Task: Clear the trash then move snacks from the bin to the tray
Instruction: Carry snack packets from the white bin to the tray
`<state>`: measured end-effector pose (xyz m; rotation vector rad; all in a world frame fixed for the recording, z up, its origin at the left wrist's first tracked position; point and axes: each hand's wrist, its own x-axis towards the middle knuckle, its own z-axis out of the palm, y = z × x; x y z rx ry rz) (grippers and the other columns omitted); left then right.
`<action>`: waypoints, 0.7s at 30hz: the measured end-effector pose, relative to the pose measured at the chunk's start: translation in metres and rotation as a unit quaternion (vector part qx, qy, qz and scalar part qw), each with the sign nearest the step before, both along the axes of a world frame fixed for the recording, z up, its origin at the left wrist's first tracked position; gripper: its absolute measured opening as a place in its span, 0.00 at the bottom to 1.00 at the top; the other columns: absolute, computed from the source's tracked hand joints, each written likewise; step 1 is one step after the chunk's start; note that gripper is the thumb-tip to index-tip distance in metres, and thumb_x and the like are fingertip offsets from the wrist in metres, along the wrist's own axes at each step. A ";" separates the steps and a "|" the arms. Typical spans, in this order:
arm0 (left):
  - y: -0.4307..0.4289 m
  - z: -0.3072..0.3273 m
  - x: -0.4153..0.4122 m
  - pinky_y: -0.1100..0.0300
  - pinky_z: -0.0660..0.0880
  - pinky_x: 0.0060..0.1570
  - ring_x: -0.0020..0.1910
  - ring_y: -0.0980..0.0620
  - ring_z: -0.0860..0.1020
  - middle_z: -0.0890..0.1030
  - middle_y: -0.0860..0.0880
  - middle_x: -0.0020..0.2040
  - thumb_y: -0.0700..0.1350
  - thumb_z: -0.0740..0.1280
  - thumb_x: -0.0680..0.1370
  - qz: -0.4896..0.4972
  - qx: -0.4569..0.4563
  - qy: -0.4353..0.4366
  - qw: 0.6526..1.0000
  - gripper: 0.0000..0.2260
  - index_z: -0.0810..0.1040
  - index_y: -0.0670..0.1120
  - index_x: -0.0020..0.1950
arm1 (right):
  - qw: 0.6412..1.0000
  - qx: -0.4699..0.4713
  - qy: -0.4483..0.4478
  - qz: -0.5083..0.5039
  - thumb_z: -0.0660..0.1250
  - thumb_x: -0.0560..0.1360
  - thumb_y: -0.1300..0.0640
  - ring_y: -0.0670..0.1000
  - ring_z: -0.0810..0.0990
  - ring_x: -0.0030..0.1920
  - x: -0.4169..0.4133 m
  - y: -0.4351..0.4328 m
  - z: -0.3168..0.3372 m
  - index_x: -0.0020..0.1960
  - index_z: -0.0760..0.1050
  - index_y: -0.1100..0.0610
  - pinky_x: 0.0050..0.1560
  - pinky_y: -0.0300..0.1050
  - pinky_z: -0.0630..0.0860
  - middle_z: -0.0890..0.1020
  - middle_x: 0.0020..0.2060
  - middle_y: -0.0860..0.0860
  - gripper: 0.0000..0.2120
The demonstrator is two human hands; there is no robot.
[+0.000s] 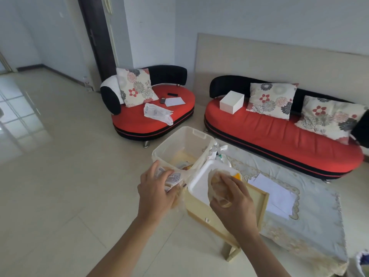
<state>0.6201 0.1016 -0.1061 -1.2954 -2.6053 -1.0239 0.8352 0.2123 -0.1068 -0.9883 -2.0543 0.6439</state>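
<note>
While both arms reached forward, the left hand (154, 189) clutched a printed snack packet (173, 177) beside the translucent bin (180, 145), and the right hand (232, 196) gripped a clear-wrapped bun (216, 183) over the white foam tray (201, 183) in a wooden tray (259, 204) on the cloth-covered table (311, 222); red sofas (279, 132) stood behind on the tiled floor (60, 186).

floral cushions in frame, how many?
3. One cushion stands on the small sofa; two on the long sofa, one mid-back, one at its right end. None looks hidden.

Two sofas (153, 114), three floral cushions (136, 86), two hands (155, 188), one bin (185, 144)
</note>
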 end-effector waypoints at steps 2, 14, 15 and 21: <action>0.008 0.003 -0.034 0.43 0.73 0.58 0.70 0.45 0.67 0.65 0.53 0.76 0.57 0.76 0.73 -0.016 0.000 0.002 1.000 0.19 0.80 0.58 0.63 | 1.000 -0.004 -0.004 -0.014 0.78 0.63 0.54 0.48 0.79 0.60 -0.031 0.002 0.003 0.70 0.75 0.48 0.56 0.48 0.81 0.76 0.65 0.44 0.35; 0.062 -0.008 -0.158 0.43 0.72 0.63 0.72 0.48 0.64 0.63 0.55 0.77 0.58 0.74 0.74 -0.101 -0.005 -0.011 0.995 0.18 0.79 0.59 0.63 | 0.996 -0.039 -0.025 -0.075 0.79 0.63 0.54 0.47 0.79 0.59 -0.145 0.024 -0.008 0.70 0.76 0.47 0.53 0.35 0.77 0.76 0.64 0.42 0.35; 0.069 -0.011 -0.166 0.43 0.72 0.63 0.73 0.48 0.64 0.63 0.55 0.77 0.58 0.74 0.74 -0.100 -0.007 -0.015 0.995 0.18 0.80 0.59 0.63 | 0.996 -0.043 -0.027 -0.077 0.78 0.63 0.53 0.47 0.79 0.60 -0.153 0.031 -0.011 0.70 0.76 0.48 0.54 0.39 0.78 0.76 0.64 0.43 0.35; 0.113 -0.034 -0.213 0.44 0.73 0.62 0.72 0.47 0.66 0.65 0.54 0.76 0.57 0.74 0.74 -0.110 -0.030 -0.015 0.993 0.18 0.81 0.57 0.63 | 0.993 -0.061 -0.018 -0.098 0.79 0.63 0.54 0.46 0.78 0.56 -0.203 0.072 -0.037 0.69 0.76 0.48 0.53 0.46 0.80 0.76 0.63 0.44 0.35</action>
